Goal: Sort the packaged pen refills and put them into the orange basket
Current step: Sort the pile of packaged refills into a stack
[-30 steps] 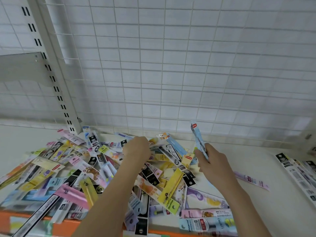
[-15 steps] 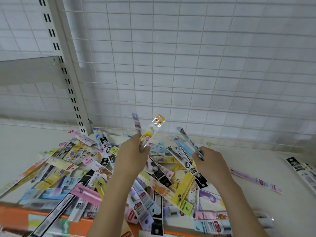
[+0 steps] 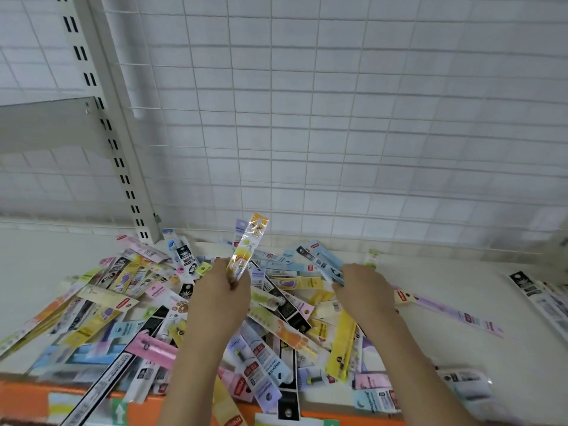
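A cream shelf [image 3: 461,302] runs back to a white wire-grid panel [image 3: 338,118], with a slotted upright post [image 3: 101,118] at the left — an orange edge [image 3: 147,407] shows along the front. The heap of packaged refills [image 3: 129,318] covers the shelf's middle. The left hand [image 3: 224,293] pinches an orange-and-yellow refill pack [image 3: 246,250] upright. The right hand [image 3: 362,290] has its fingers curled round a blue pack [image 3: 325,262] above the heap — a purple pack [image 3: 451,312] lies just right.

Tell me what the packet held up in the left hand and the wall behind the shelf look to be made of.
Yellow-orange packet: probably thin glossy plastic film, clear in places, catching glare. Wall: white wire grid, likely coated metal, over a pale backing panel.
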A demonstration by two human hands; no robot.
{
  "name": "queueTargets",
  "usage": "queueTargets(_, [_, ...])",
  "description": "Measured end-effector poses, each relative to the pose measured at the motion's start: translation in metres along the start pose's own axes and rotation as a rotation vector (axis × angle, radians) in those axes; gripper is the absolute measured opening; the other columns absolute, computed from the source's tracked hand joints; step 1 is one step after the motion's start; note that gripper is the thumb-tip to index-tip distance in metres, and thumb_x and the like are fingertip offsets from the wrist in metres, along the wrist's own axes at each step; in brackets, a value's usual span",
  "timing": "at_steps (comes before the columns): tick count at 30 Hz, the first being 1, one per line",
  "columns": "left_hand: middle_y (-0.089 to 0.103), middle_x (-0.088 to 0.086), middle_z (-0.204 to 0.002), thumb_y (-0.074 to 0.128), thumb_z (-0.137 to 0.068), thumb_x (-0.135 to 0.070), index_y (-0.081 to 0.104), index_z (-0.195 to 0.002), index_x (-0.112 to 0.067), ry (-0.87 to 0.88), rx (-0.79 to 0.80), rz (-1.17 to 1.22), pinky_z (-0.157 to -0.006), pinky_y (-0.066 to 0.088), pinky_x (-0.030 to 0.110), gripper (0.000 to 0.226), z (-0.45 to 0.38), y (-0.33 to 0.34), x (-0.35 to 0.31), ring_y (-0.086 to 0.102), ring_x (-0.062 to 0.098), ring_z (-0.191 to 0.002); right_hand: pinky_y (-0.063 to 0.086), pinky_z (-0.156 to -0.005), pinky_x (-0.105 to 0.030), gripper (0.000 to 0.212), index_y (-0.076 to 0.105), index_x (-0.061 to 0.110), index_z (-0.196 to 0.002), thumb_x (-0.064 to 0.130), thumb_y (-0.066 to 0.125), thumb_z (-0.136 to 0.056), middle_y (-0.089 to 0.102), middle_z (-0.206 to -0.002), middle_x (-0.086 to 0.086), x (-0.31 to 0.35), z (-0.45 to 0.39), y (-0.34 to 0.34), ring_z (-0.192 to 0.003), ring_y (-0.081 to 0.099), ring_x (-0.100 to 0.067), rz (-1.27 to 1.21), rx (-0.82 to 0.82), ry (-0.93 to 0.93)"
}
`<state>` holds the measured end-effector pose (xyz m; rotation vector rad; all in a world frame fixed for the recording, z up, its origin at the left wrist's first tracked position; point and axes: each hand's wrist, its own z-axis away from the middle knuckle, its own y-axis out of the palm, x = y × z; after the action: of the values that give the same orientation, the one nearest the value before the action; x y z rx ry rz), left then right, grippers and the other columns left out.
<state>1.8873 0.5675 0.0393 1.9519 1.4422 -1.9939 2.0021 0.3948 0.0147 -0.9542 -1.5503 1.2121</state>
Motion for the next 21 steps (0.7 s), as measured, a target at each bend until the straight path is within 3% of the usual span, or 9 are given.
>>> queueTargets(6, [0.042,0.001,-0.056,0.045,-0.095,-0.026,0.042,-0.071,-0.012,0.067,-0.023,-0.034,-0.047,0.025,0.029,0.028,0.008,0.014,-0.014,0.039,0.018,-0.050,0.035,-0.060,-0.027,0.022,0.055,0.022,-0.112,0.032,0.047,-0.094,0.065,-0.094,-0.003,-0.022,0.019,-0.032,-0.078,0.053,-0.024,-0.195,-0.163,0.041])
queueTargets(9, [0.051,0.006,-0.063,0.044,-0.095,-0.019,0.044,-0.078,-0.015,0.070,0.007,0.008,-0.053,0.036,0.035,0.017,0.014,0.027,-0.023,0.051,0.025,-0.059,0.037,-0.059,-0.027,0.022,0.054,0.023,-0.113,0.031,0.048,-0.094,0.056,-0.076,0.002,-0.042,0.029,-0.045,-0.071,0.050,-0.022,-0.302,-0.246,0.055])
queueTargets(11, [0.058,0.012,-0.070,0.043,-0.095,-0.017,0.041,-0.074,-0.020,0.042,0.029,0.015,-0.059,0.045,0.040,0.021,0.019,0.037,-0.031,0.057,0.031,-0.066,0.041,-0.056,-0.029,0.017,0.053,0.023,-0.107,0.031,0.049,-0.093,0.055,-0.069,0.003,-0.057,0.037,-0.049,-0.066,0.054,-0.024,-0.355,-0.270,0.058])
queueTargets(17, [0.035,0.002,-0.054,0.045,-0.095,-0.028,0.031,-0.062,-0.016,0.044,0.084,-0.101,-0.046,0.022,0.029,0.038,0.041,0.065,-0.057,0.034,0.018,-0.048,0.044,-0.055,-0.035,0.007,0.052,0.020,-0.093,0.021,0.046,-0.093,0.056,-0.063,-0.006,-0.101,0.059,-0.051,-0.057,0.054,-0.027,-0.465,-0.256,0.059])
queueTargets(21, [0.036,0.004,-0.056,0.050,-0.091,-0.042,0.034,-0.063,-0.011,0.014,0.165,-0.210,-0.047,0.024,0.027,0.045,0.052,0.081,-0.061,0.036,0.018,-0.050,0.041,-0.052,-0.032,0.022,0.044,0.022,-0.082,0.041,0.050,-0.091,0.054,-0.061,0.003,-0.119,0.073,-0.045,-0.058,0.054,-0.020,-0.494,-0.219,0.052])
